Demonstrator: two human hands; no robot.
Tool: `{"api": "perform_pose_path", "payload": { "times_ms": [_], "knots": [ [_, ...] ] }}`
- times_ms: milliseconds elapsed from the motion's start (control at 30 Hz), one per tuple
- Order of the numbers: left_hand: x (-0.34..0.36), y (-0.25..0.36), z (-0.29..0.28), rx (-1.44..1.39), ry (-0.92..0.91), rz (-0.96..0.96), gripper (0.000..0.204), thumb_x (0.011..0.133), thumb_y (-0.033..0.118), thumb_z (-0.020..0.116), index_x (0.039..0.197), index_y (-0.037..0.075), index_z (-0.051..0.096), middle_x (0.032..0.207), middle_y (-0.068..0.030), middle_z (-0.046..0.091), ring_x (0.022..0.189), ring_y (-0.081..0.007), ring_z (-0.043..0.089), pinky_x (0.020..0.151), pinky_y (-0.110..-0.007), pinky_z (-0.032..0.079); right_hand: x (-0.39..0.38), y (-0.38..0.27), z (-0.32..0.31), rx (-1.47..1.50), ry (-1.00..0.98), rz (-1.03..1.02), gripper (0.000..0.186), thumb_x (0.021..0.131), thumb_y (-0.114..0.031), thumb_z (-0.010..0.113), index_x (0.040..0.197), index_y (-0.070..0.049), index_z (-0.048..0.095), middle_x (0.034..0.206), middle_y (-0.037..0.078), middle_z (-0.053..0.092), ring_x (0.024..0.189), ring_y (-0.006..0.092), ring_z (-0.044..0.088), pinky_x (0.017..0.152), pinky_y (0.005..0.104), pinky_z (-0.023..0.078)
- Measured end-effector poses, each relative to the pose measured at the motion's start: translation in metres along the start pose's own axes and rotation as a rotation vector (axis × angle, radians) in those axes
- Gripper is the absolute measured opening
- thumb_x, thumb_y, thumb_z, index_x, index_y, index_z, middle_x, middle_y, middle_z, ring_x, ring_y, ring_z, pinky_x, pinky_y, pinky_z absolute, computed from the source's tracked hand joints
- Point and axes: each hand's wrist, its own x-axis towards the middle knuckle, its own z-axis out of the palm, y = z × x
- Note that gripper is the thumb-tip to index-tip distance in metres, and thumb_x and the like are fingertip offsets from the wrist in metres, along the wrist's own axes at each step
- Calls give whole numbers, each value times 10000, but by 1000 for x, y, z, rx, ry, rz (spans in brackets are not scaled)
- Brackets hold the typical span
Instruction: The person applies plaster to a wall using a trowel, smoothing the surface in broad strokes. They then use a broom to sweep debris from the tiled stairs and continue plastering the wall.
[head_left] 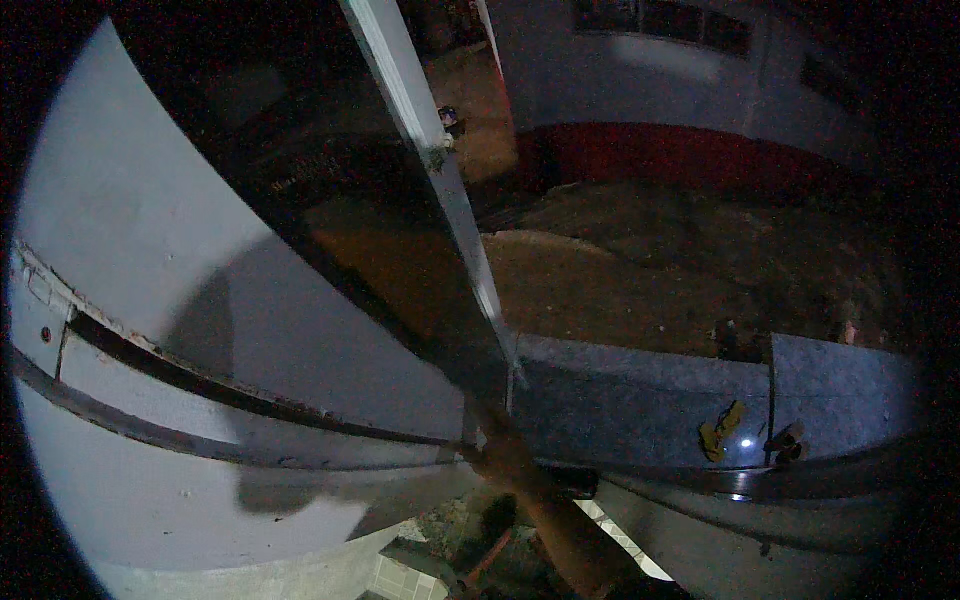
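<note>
A large white door panel (340,340) with a dark horizontal slot fills the left side and curves with the lens. My right hand (505,458) reaches up from the lower edge to the panel's right edge. Its thumb lies against the near side and its fingers seem closed round that edge, though they are dim and partly hidden. A shadow falls across the panel to the left of the hand. My left hand is out of sight.
Yellow sandals (718,432) and dark footwear (788,442) sit on a grey tiled step (620,400) beyond the doorway. A pale upright post (440,190) rises in the middle. Farther off are dim bare ground (650,260) and a wall with a red base (680,155).
</note>
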Motion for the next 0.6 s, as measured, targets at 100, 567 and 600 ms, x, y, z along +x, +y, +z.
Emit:
{"api": "perform_pose_path", "payload": {
  "times_ms": [100, 567, 600],
  "knots": [
    [-2, -1, -1, 4, 3, -4, 223, 897, 299, 644, 1049, 137, 660, 912, -115, 666, 726, -296, 642, 590, -430, 518, -1, 21, 10, 27, 19, 58, 810, 866, -411, 740, 1469, 1, 389, 1482, 295, 411, 1367, 456, 415, 1137, 490, 355],
    [-34, -27, -13, -20, 66, -3, 222, 896, 303, 645, 1049, 145, 672, 950, -114, 677, 768, -310, 656, 618, -442, 529, -209, 60, 79, 96, 114, 383, 479, 919, -212, 643, 1354, -46, 529, 1338, 227, 562, 1209, 395, 568, 1029, 477, 448],
    [-40, -32, -13, -27, 69, 2, 222, 896, 304, 645, 1049, 146, 673, 952, -114, 678, 771, -311, 657, 620, -443, 530, -252, 88, 103, 8, 35, 468, 446, 934, -233, 619, 1336, -54, 542, 1321, 221, 571, 1209, 390, 563, 1037, 481, 437]
  ]
}}
